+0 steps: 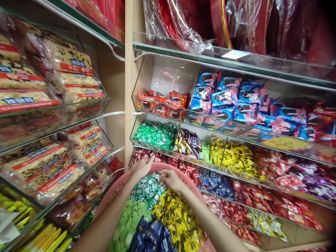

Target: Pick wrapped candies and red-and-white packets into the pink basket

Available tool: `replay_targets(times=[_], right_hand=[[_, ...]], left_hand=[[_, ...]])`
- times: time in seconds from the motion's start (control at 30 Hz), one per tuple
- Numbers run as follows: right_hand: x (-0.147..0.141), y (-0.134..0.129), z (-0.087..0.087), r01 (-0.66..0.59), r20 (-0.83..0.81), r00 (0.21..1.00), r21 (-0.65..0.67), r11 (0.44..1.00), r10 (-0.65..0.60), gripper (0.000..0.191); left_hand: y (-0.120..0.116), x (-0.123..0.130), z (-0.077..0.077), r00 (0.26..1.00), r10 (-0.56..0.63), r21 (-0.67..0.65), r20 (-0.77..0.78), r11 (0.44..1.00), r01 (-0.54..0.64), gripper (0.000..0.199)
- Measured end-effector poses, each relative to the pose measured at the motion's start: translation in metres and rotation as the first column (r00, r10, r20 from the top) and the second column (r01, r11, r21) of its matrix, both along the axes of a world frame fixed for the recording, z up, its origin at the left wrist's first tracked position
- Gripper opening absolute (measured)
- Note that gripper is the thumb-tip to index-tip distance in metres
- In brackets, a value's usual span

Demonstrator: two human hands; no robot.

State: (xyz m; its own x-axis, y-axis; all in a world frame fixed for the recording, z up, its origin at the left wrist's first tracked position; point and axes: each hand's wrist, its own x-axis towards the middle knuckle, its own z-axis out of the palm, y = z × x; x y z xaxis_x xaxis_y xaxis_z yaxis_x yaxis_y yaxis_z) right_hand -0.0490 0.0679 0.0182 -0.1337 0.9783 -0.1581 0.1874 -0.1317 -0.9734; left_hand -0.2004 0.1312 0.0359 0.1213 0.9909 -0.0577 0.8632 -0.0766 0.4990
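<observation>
A pink perforated basket (195, 190) holds wrapped candies sorted by colour: teal-green ones (148, 190) at the far side, light green (128, 222) at left, yellow (178, 220) at right and dark blue (152, 236) nearest. My left hand (141, 168) rests at the basket's far left rim, thumb apart from the fingers, with nothing visible in it. Over the teal-green candies, my right hand (171, 178) has its fingers curled together at their right edge; whatever it may hold is too small to name.
Glass-fronted shelves ahead hold green candies (154, 134), chocolate bars (193, 141), yellow candies (233, 155) and blue packets (223, 96). Packaged pastries (76, 77) fill shelves at left. A wooden post (128, 84) stands between them. Red bags (178, 21) hang above.
</observation>
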Motion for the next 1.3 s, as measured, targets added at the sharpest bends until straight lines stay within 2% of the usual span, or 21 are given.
replay_targets(times=[0.3,0.4,0.47,0.53,0.6,0.67,0.73,0.8,0.9,0.97,1.03,1.1,1.17,1.3], right_hand=[[-0.013,0.026,-0.025,0.025,0.066,0.997,0.109,0.994,-0.032,0.015],[-0.018,0.029,-0.026,0.045,0.237,0.968,0.143,0.989,-0.079,0.011],[-0.021,0.027,-0.023,0.056,0.449,0.879,0.236,0.97,-0.16,0.011],[-0.024,0.02,-0.016,0.049,0.652,0.705,0.349,0.936,-0.28,0.014],[-0.026,0.013,-0.004,0.02,0.772,0.529,0.404,0.915,-0.352,0.021],[-0.028,0.009,0.015,-0.017,0.83,0.42,0.412,0.911,-0.367,0.031],[-0.032,0.01,0.039,-0.055,0.84,0.375,0.442,0.895,-0.392,0.039],[-0.036,0.019,0.066,-0.09,0.816,0.37,0.508,0.857,-0.445,0.042],[-0.043,0.047,0.102,-0.131,0.761,0.371,0.61,0.782,-0.532,0.033],[-0.046,0.071,0.116,-0.123,0.756,0.318,0.632,0.765,-0.573,0.022],[-0.049,0.093,0.121,-0.076,0.78,0.234,0.61,0.789,-0.58,0.021],[-0.05,0.11,0.118,-0.005,0.819,0.165,0.557,0.83,-0.549,0.023],[-0.05,0.12,0.112,0.042,0.845,0.137,0.516,0.856,-0.516,0.026],[-0.047,0.125,0.105,0.025,0.866,0.12,0.487,0.873,-0.486,0.026]], left_hand=[[0.0,0.0,-0.002,1.0,-0.01,0.01,-0.003,1.0,0.01,0.079],[-0.001,-0.001,-0.001,1.0,-0.007,0.023,-0.004,1.0,0.007,0.077],[0.0,-0.002,-0.001,1.0,0.005,0.026,-0.005,1.0,-0.005,0.075],[0.002,-0.004,-0.001,1.0,0.008,0.03,-0.004,1.0,-0.008,0.074],[0.003,-0.006,-0.002,1.0,0.006,0.032,0.001,0.999,-0.006,0.074],[0.005,-0.009,-0.003,1.0,-0.003,0.032,0.011,0.999,0.003,0.074],[0.005,-0.011,-0.004,1.0,-0.005,0.03,0.02,1.0,0.004,0.076],[0.006,-0.013,-0.004,1.0,0.001,0.021,0.026,1.0,-0.002,0.075],[0.006,-0.016,-0.004,0.999,0.016,-0.004,0.034,1.0,-0.016,0.074],[0.007,-0.019,-0.005,0.999,0.013,-0.01,0.042,1.0,-0.012,0.074],[0.007,-0.021,-0.007,0.999,0.011,-0.001,0.048,1.0,-0.011,0.074],[0.008,-0.022,-0.009,0.999,0.021,0.001,0.051,1.0,-0.021,0.074],[0.008,-0.023,-0.011,0.998,0.026,-0.005,0.053,1.0,-0.026,0.074],[0.009,-0.022,-0.014,0.998,0.025,-0.01,0.065,1.0,-0.024,0.074]])
